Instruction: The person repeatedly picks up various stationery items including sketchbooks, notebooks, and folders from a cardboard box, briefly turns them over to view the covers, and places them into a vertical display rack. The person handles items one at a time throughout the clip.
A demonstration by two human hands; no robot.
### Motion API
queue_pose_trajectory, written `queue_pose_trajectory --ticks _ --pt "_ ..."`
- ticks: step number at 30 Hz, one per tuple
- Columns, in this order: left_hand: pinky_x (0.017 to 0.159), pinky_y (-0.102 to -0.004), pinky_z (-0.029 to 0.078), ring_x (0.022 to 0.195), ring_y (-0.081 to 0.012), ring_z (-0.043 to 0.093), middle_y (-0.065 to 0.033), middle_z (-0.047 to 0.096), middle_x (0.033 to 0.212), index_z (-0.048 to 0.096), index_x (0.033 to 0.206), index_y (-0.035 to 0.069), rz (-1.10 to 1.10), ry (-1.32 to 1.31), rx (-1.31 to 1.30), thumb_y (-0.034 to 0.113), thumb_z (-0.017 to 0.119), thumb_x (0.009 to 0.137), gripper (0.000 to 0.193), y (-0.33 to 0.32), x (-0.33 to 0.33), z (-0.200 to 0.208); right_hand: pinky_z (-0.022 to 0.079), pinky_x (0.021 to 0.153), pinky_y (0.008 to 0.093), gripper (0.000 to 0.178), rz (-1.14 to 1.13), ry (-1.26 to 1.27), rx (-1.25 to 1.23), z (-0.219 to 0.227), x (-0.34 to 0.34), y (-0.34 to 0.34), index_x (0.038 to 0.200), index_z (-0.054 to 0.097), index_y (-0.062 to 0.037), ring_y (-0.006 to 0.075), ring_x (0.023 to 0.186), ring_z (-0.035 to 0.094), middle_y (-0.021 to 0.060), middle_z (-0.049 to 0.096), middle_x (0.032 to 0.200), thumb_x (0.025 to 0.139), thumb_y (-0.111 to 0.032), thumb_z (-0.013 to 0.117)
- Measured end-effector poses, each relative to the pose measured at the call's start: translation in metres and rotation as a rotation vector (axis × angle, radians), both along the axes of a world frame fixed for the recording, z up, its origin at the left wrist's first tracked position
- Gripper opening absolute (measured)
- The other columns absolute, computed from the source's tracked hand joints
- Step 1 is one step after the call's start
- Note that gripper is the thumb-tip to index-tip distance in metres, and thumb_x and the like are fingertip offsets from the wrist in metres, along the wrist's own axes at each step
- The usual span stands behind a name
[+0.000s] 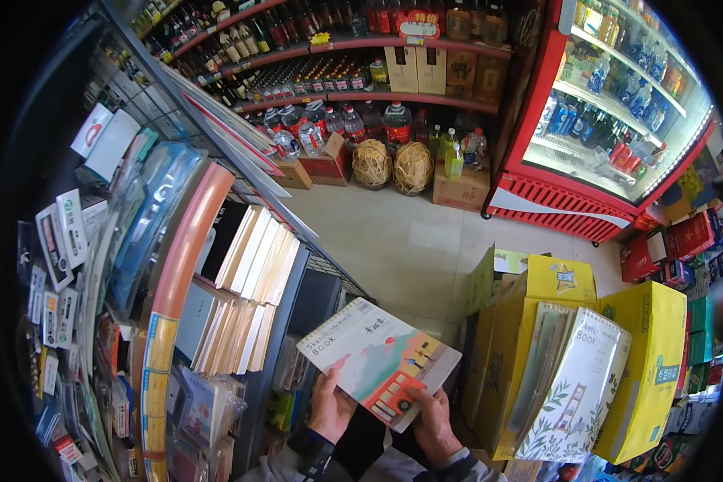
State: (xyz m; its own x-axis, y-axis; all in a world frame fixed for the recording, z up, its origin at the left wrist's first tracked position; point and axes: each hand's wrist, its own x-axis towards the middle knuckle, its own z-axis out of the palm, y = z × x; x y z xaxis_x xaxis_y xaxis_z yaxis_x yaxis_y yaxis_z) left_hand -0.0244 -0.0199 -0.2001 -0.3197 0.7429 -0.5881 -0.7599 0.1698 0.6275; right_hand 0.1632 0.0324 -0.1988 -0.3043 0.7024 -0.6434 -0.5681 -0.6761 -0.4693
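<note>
White, illustrated sketchbook, which lay at 6 o'clock in the view. The left grip grasped its 8 o'clock edge, the right grip its 5 o'clock corner; even, 2-sided support probably kept it steadiest.

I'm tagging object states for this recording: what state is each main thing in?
Sketchbook: closed, tilted, held
Left hand: gripping its near edge
Right hand: gripping its right end
Yellow box: flaps open
Boxed books: closed, slanted
Fridge: lit, stocked, door apparently shut
</note>
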Motion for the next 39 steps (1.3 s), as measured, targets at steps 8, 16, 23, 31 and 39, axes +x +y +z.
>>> queue_pose_trajectory --ticks 8,16,23,31,39 --pt "0.11 -0.039 0.046 0.132 -0.02 0.053 -0.0062 0.055 0.147 0.055 0.143 0.012 0.1 0.067 -0.093 0.033 0.044 0.11 0.04 0.013 -0.037 -0.045 0.056 0.095 0.0396 0.049 0.122 0.009 -0.095 -0.053 -0.041 0.037 0.137 0.05 0.0028 0.0247 0.108 0.067 0.0141 0.065 0.125 0.091 -0.004 0.063" --pt "0.115 -0.0376 0.04 0.135 -0.0204 0.05 -0.0041 0.054 0.146 0.05 0.144 0.01 0.218 0.036 -0.135 0.033 0.05 0.108 0.043 0.024 -0.079 -0.073 0.054 0.098 0.04 0.051 0.203 0.085 -0.087 -0.096 -0.092 0.075 0.139 0.049 0.0014 0.0255 0.112 0.065 0.0146 0.063 0.128 0.09 -0.003 0.061" --pt "0.117 -0.0396 0.039 0.138 -0.0242 0.048 -0.0071 0.052 0.148 0.054 0.133 0.01 0.2 0.011 -0.133 0.026 0.052 0.107 0.03 0.021 -0.097 -0.077 0.055 0.099 0.0413 0.05 0.175 0.145 -0.133 -0.144 -0.137 0.088 0.138 0.048 0.0015 0.0266 0.113 0.066 0.0149 0.063 0.129 0.089 -0.001 0.063" --pt "0.109 -0.0414 0.049 0.127 -0.0301 0.059 -0.016 0.058 0.141 0.057 0.126 0.008 0.184 -0.107 -0.283 0.018 0.054 0.104 0.024 -0.02 -0.081 -0.072 0.056 0.093 0.0386 0.044 0.244 0.176 -0.102 -0.183 -0.187 0.102 0.133 0.052 0.0001 0.0224 0.106 0.067 0.0118 0.066 0.123 0.091 -0.005 0.064" --pt "0.109 -0.0398 0.048 0.13 -0.0263 0.057 -0.0107 0.059 0.141 0.056 0.135 0.007 0.178 -0.251 -0.332 0.02 0.057 0.105 0.033 -0.053 -0.08 -0.084 0.05 0.097 0.0363 0.04 0.362 0.086 -0.009 -0.223 -0.23 0.109 0.131 0.055 -0.0032 0.0201 0.108 0.064 0.009 0.067 0.121 0.092 -0.003 0.063"
